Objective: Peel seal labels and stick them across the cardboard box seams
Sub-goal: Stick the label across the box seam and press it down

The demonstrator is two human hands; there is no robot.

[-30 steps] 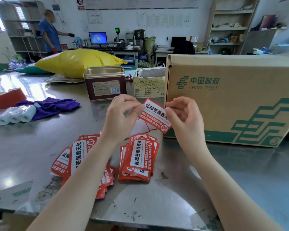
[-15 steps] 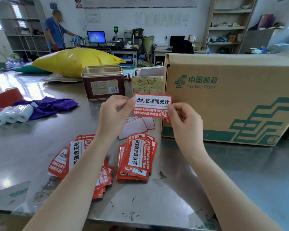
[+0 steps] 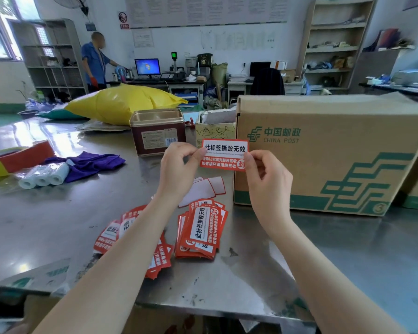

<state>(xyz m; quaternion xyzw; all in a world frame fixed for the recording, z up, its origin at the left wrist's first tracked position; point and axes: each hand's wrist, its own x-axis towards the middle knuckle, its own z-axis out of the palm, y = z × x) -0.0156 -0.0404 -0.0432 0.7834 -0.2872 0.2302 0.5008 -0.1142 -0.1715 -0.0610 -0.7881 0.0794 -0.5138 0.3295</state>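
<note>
Seal label [image 3: 223, 154]: pinched at either end by left hand [image 3: 179, 168] and right hand [image 3: 267, 175], held beside cardboard box [image 3: 323, 150] corner. Risk: adhesive folding onto itself, or crooked placement across seam.

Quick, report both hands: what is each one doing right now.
Left hand: pinches the left edge of the red seal label.
Right hand: pinches the label's right edge, in front of the China Post cardboard box.
</note>
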